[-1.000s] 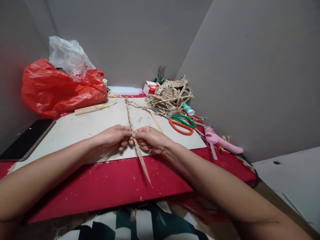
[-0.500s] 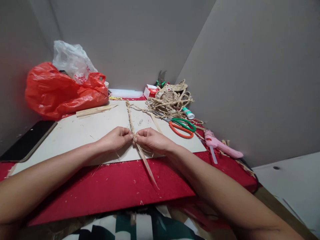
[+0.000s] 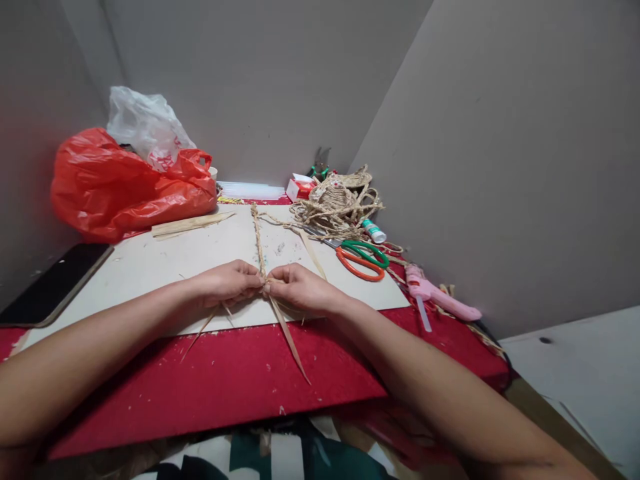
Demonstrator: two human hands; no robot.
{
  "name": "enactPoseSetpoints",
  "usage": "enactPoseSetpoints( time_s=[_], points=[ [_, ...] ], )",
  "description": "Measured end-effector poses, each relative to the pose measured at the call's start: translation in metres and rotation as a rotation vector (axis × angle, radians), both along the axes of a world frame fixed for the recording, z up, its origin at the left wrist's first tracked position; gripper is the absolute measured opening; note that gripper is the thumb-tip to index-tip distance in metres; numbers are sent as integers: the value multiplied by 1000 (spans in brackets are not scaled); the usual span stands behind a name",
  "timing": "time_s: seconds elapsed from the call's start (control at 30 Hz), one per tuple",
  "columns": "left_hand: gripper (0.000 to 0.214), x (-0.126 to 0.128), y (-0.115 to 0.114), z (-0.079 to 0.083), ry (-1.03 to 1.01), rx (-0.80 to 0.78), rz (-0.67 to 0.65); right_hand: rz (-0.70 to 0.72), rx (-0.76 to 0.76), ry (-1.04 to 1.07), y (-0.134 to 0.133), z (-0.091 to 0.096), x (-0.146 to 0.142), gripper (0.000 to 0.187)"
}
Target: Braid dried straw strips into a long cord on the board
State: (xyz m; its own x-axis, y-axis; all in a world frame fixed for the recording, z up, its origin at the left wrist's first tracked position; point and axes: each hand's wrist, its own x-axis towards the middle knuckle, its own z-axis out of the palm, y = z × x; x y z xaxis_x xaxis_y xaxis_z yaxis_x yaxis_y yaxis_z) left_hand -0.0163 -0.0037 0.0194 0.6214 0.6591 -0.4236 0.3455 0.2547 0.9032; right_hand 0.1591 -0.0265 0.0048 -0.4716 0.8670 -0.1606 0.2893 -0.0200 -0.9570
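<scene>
A thin braid of dry straw-coloured fibre (image 3: 259,243) runs down the white board (image 3: 210,240) toward me. At its near end my left hand (image 3: 233,282) and my right hand (image 3: 295,287) meet, fingertips almost touching. Both hands are closed in a pinch on the braid's working end. Out from under the fingers hangs a flat loose strand (image 3: 290,341), pointing down past the board's edge over the red cloth. Thinner strand ends (image 3: 200,331) stick out below my left hand. The exact crossing of strands is hidden by my fingers.
Behind the right hand lie orange-and-green scissors (image 3: 363,260), a heap of braided cord (image 3: 340,203), a glue stick (image 3: 374,231) and a pink glue gun (image 3: 440,293). To the left are a phone (image 3: 55,283), flat dry strips (image 3: 190,224) and a red plastic bag (image 3: 130,190).
Both hands have come slightly nearer, still pinching the braid's end. Thin strand ends now show below my left hand. The view has shifted a little.
</scene>
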Motion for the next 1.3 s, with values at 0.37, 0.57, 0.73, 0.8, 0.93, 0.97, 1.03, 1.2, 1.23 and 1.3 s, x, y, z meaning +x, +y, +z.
enactPoseSetpoints(
  time_s=[0.37,0.57,0.73,0.8,0.93,0.97,1.03,1.2,1.23,1.3],
  points=[
    [21,3,-1,3,-192,-70,51,32,130,-83,2,14,10,29],
    [23,6,-5,1,-159,46,123,-15,273,-246,3,15,11,29],
    [21,10,-7,-8,-83,354,130,28,215,-292,-5,25,9,26],
    [21,11,-8,-11,-49,399,111,15,150,-257,-10,26,6,28],
    [20,11,-10,-12,-73,322,97,-67,86,-173,-20,19,-3,31],
    [19,11,-11,-11,-91,292,99,-94,114,-178,-22,16,-6,30],
    [19,12,-13,-9,-119,244,112,-140,218,-220,-26,10,-9,27],
    [20,13,-17,-3,-99,236,193,-162,458,-489,-36,5,-15,29],
    [22,13,-18,-3,-97,237,200,-155,477,-566,-38,5,-16,30],
    [25,13,-19,-2,-103,234,207,-135,507,-701,-41,6,-18,32]
  ],
)
